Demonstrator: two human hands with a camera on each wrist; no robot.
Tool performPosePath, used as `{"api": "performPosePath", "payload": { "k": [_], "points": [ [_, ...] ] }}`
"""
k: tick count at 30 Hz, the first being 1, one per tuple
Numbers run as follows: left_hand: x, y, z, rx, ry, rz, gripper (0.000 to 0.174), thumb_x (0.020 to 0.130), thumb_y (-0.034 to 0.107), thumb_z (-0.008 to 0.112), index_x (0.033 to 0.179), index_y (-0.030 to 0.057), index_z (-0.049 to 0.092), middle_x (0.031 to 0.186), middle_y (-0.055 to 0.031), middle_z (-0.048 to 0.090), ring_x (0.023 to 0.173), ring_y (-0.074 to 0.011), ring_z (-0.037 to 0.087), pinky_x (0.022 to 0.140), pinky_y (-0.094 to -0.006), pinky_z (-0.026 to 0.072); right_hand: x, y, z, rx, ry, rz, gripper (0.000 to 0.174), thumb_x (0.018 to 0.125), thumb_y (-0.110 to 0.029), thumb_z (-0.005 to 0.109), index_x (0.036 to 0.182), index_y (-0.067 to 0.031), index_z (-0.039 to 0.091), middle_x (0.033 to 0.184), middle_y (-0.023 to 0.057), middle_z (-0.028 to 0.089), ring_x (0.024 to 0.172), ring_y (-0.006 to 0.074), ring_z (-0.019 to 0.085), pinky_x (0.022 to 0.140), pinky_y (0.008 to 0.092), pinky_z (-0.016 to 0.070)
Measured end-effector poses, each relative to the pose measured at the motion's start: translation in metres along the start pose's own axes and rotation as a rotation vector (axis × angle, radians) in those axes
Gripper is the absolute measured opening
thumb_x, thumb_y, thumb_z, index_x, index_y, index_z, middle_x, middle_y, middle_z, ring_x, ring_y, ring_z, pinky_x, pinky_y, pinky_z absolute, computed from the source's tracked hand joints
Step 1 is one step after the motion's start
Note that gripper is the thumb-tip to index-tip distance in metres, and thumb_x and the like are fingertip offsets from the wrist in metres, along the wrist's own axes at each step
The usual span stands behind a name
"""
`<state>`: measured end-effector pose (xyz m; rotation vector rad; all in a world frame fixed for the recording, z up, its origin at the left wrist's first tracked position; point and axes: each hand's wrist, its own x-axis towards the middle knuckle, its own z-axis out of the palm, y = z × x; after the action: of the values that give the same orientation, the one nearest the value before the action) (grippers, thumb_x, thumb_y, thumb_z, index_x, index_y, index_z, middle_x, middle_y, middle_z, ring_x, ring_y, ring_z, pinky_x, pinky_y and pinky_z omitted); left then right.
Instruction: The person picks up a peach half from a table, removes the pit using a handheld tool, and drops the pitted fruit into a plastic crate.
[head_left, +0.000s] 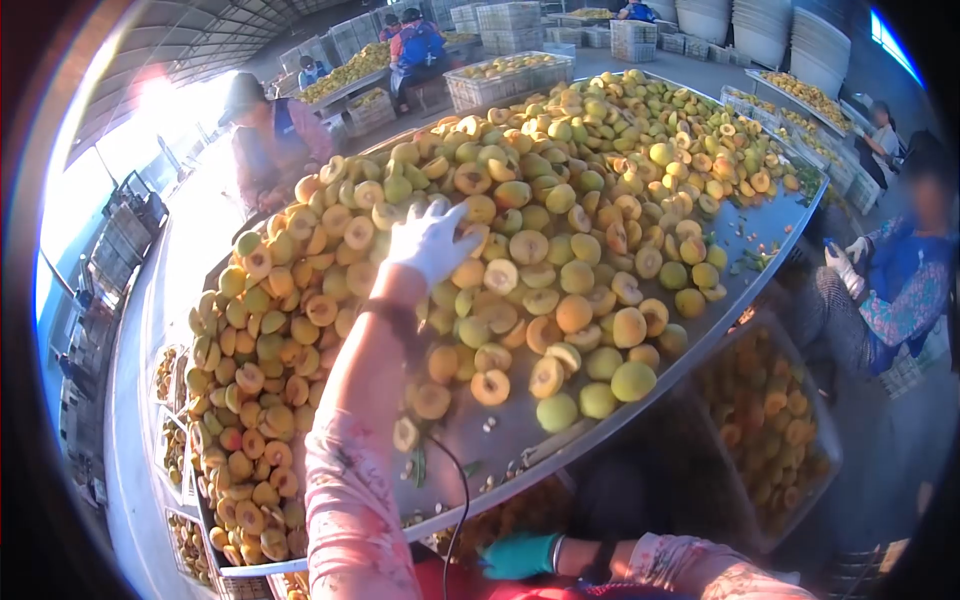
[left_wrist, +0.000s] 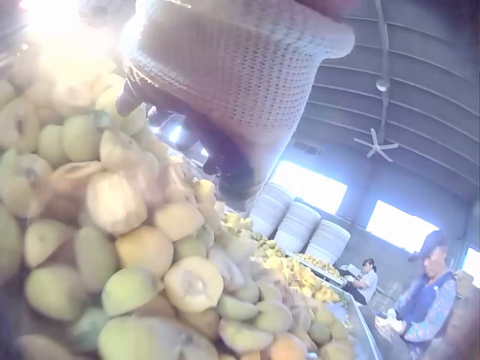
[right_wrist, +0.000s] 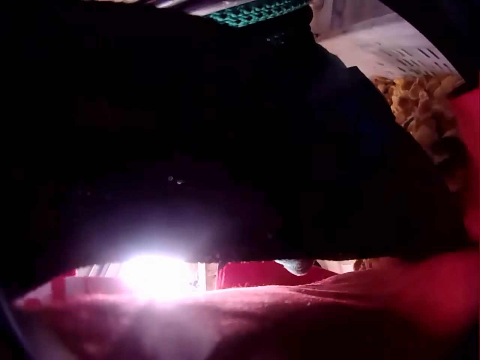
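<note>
In the head view, my left hand [head_left: 430,242], in a white glove, reaches over a big heap of yellow-green stone fruit [head_left: 530,247], many cut in half. Its fingers are spread on the top of the heap. The left wrist view shows the glove cuff [left_wrist: 225,75] close above fruit halves [left_wrist: 193,283]. My right hand [head_left: 522,556], in a green glove, is low by my body below the table's near edge. Its fingers are partly hidden, and I cannot tell whether it holds anything. The right wrist view is mostly dark, with red cloth [right_wrist: 360,300] along the bottom.
The metal table [head_left: 745,235] has a raised rim. A crate of fruit [head_left: 765,430] stands below it at right. One person [head_left: 275,140] works across the table, another [head_left: 900,270] sits at right. A thin dark cable [head_left: 465,490] hangs over the near edge.
</note>
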<state>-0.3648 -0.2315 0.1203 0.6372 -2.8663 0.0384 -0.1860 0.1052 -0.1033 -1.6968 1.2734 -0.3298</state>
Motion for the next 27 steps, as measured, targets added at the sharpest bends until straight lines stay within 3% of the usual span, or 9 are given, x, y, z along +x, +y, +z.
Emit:
{"api": "performPosePath", "payload": {
  "k": [4, 6, 9, 12, 15, 17, 21, 24, 27],
  "points": [
    [0.027, 0.002, 0.026, 0.146, -0.042, -0.138, 0.061, 0.094, 0.058, 0.05, 0.14, 0.0179, 0.056, 0.142, -0.0097, 0.051, 0.132, -0.039, 0.044, 0.107, -0.0511, 0.0393, 0.005, 0.004, -0.003, 0.066, -0.027, 0.008, 0.047, 0.093, -0.035, 0.055, 0.12, 0.0043, 0.057, 0.105, 0.0272, 0.068, 0.093, 0.0444, 0.067, 0.084, 0.0525, 0.0523],
    [0.017, -0.003, 0.024, 0.074, -0.184, -0.103, 0.066, 0.093, 0.063, 0.049, 0.139, 0.0167, 0.058, 0.145, -0.0115, 0.048, 0.13, -0.0418, 0.046, 0.108, -0.0477, 0.0397, 0.003, 0.003, -0.006, 0.17, -0.054, -0.034, 0.046, 0.093, -0.035, 0.055, 0.119, 0.004, 0.058, 0.105, 0.0272, 0.068, 0.093, 0.0444, 0.067, 0.084, 0.0526, 0.0522],
    [-0.007, -0.041, 0.055, -0.039, -0.124, -0.093, 0.069, 0.089, 0.066, 0.054, 0.135, 0.015, 0.061, 0.141, -0.0144, 0.05, 0.124, -0.0445, 0.049, 0.105, -0.0457, 0.0437, -0.001, -0.005, -0.019, 0.122, -0.072, 0.004, 0.045, 0.093, -0.031, 0.056, 0.118, 0.005, 0.058, 0.105, 0.0271, 0.068, 0.094, 0.0443, 0.067, 0.084, 0.0521, 0.0522],
    [-0.039, -0.076, 0.092, 0.239, -0.413, 0.321, 0.065, 0.087, 0.061, 0.061, 0.129, 0.0109, 0.062, 0.14, -0.0199, 0.051, 0.122, -0.0475, 0.053, 0.103, -0.0476, 0.046, 0.003, -0.003, -0.014, 0.048, -0.046, -0.067, 0.044, 0.092, -0.03, 0.057, 0.116, 0.006, 0.058, 0.103, 0.027, 0.068, 0.093, 0.0438, 0.067, 0.084, 0.0511, 0.0526],
    [-0.098, -0.047, 0.093, -0.143, -0.149, -0.111, 0.064, 0.084, 0.059, 0.066, 0.127, 0.0117, 0.064, 0.142, -0.0218, 0.049, 0.121, -0.0507, 0.053, 0.103, -0.0492, 0.046, -0.006, -0.01, -0.017, 0.09, 0.016, -0.075, 0.041, 0.09, -0.029, 0.057, 0.109, 0.0076, 0.061, 0.095, 0.0273, 0.069, 0.088, 0.0437, 0.067, 0.081, 0.0504, 0.0527],
    [-0.121, -0.031, 0.076, -0.11, -0.206, -0.13, 0.066, 0.083, 0.06, 0.067, 0.128, 0.012, 0.064, 0.148, -0.0235, 0.042, 0.123, -0.0516, 0.052, 0.105, -0.0493, 0.0447, 0.006, 0.011, 0.003, -0.049, 0.043, -0.216, 0.035, 0.089, -0.029, 0.059, 0.1, 0.003, 0.068, 0.095, 0.0255, 0.07, 0.086, 0.0424, 0.068, 0.078, 0.0521, 0.0527],
    [-0.173, -0.007, 0.053, -0.111, -0.279, -0.241, 0.072, 0.081, 0.062, 0.069, 0.129, 0.008, 0.064, 0.159, -0.0275, 0.025, 0.129, -0.0526, 0.047, 0.11, -0.0484, 0.041, 0.001, -0.004, -0.011, 0.023, -0.001, 0.058, 0.037, 0.091, -0.032, 0.059, 0.108, -0.0005, 0.068, 0.103, 0.0236, 0.07, 0.094, 0.0424, 0.068, 0.086, 0.0509, 0.053],
    [-0.203, 0.0, 0.047, -0.218, -0.366, -0.249, 0.075, 0.081, 0.06, 0.072, 0.127, 0.0013, 0.062, 0.162, -0.0288, 0.015, 0.133, -0.0529, 0.043, 0.113, -0.0471, 0.0385, -0.004, -0.001, -0.01, 0.093, 0.039, 0.048, 0.04, 0.092, -0.033, 0.058, 0.107, 0.0027, 0.067, 0.103, 0.0263, 0.069, 0.094, 0.0423, 0.068, 0.088, 0.0503, 0.0518],
    [-0.244, -0.004, 0.06, -0.328, -0.264, -0.295, 0.073, 0.08, 0.053, 0.078, 0.125, -0.0028, 0.062, 0.16, -0.029, 0.022, 0.137, -0.0485, 0.04, 0.113, -0.0458, 0.0385, -0.018, -0.008, -0.016, 0.089, 0.07, 0.067, 0.042, 0.093, -0.034, 0.058, 0.109, 0.0043, 0.065, 0.102, 0.0274, 0.069, 0.094, 0.0421, 0.068, 0.086, 0.0493, 0.0517]
  ]
}}
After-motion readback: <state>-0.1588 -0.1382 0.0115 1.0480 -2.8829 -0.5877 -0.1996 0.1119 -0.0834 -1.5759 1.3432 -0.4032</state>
